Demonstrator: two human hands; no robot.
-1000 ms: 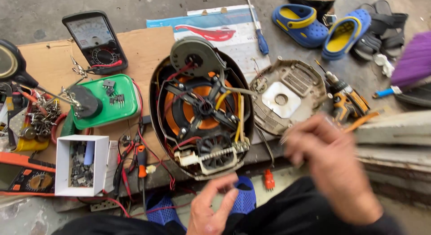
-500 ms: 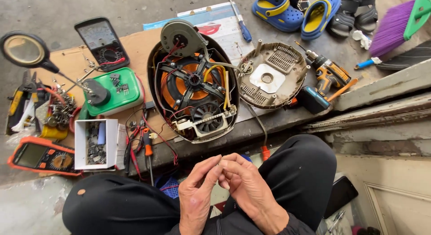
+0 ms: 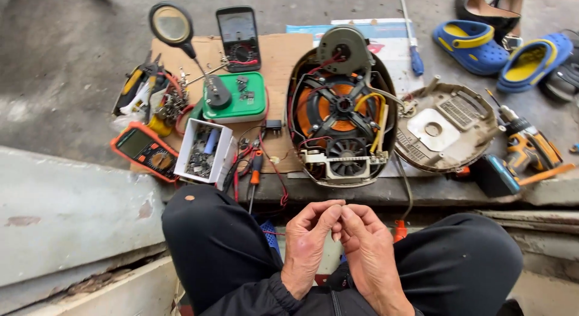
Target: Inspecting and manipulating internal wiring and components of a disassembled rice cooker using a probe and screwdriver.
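My left hand (image 3: 309,246) and my right hand (image 3: 369,252) are raised together over my lap, between my knees in dark trousers. Their fingertips meet in a pinch, and I see nothing clearly between them. Just beyond them on a low ledge lies an opened round appliance (image 3: 341,117) with an orange coil, a black fan and loose wires. Its removed grey bottom cover (image 3: 446,132) lies to its right. A cable runs from the appliance down to an orange plug (image 3: 400,231) next to my right hand.
On brown cardboard (image 3: 283,56) at left are a magnifier on a green base (image 3: 232,102), a black multimeter (image 3: 239,38), an orange multimeter (image 3: 148,150), a white box of small parts (image 3: 202,150) and an orange-handled screwdriver (image 3: 256,171). A cordless drill (image 3: 531,144), a blue screwdriver (image 3: 413,50) and blue clogs (image 3: 470,41) lie at right.
My right hand has come back from the right side and joined my left hand in front of my lap. The view has shifted, so the appliance now sits further right and higher.
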